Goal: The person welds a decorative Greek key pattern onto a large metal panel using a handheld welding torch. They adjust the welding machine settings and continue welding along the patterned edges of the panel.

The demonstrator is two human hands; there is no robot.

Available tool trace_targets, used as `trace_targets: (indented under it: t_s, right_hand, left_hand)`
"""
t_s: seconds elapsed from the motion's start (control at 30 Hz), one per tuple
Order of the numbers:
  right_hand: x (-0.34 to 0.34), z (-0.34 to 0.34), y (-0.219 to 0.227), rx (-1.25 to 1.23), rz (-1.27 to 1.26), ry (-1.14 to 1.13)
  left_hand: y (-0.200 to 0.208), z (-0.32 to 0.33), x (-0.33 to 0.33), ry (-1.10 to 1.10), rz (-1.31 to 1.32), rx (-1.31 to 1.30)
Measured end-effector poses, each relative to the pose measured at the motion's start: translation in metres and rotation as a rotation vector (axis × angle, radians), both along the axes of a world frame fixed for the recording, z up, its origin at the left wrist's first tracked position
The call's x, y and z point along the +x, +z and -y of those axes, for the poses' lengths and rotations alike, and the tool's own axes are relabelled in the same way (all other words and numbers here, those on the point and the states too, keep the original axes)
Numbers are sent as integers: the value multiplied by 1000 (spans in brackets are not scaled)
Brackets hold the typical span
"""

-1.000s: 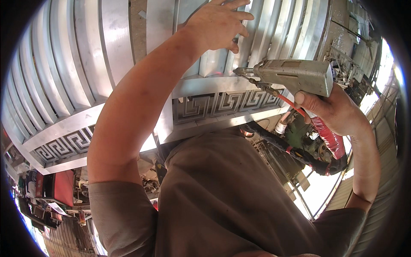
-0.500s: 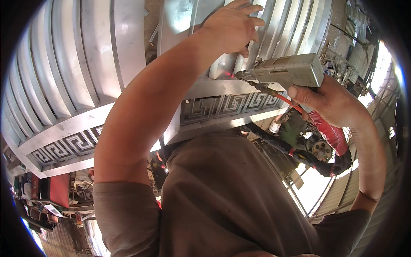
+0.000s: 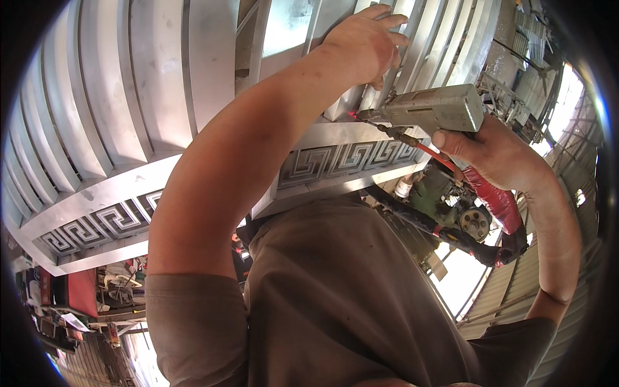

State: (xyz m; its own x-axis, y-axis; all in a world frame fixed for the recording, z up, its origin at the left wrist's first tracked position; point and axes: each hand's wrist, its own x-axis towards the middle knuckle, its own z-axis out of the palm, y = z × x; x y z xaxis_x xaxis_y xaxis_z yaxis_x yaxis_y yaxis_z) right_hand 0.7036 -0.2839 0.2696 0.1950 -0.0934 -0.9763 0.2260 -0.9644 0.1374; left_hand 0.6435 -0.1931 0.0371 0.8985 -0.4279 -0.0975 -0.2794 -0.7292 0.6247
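Observation:
My right hand [image 3: 493,149] grips a grey metal handheld laser welding gun [image 3: 435,106], thumb along its near side. The gun's nozzle points left, with a small red light spot at its tip, at the foot of a slat. A thin orange-red tube runs below the nozzle, and a red-wrapped cable [image 3: 490,191] drops from the handle. Resting over the upright slats, my left hand [image 3: 366,48] has its fingers spread and holds nothing. Both hands are at a silvery metal gate panel [image 3: 103,179], which has a band of square-spiral fretwork [image 3: 348,160] along its near side.
The black hose [image 3: 412,216] loops from the gun's cable back beneath the panel's near edge. At lower left stand a red box-like item [image 3: 82,293] and cluttered shelving. More clutter, a round wheel-like part [image 3: 475,223] and corrugated sheet walls lie to the right.
The view has shifted slightly, so the panel's left part sits further right. My left hand appears a little right and lower. The gun stays in my right hand, its red spot still at the slat's foot.

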Motion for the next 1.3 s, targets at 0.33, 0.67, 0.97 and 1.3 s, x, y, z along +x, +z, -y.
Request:
trace_targets:
  t_s: [0.33,0.67,0.97,1.3]
  right_hand:
    - [-1,-3,-5,-51,-9,2]
    - [-6,1,-4,59,36,147]
    - [-6,-11,-1,-74,-9,15]
    - [-4,-9,2,-64,-13,37]
  left_hand:
    - [2,-1,-3,0,35,53]
    - [-3,2,-7,47,118,64]
    - [-8,3,-12,101,201,68]
    - [-3,5,-13,95,105,99]
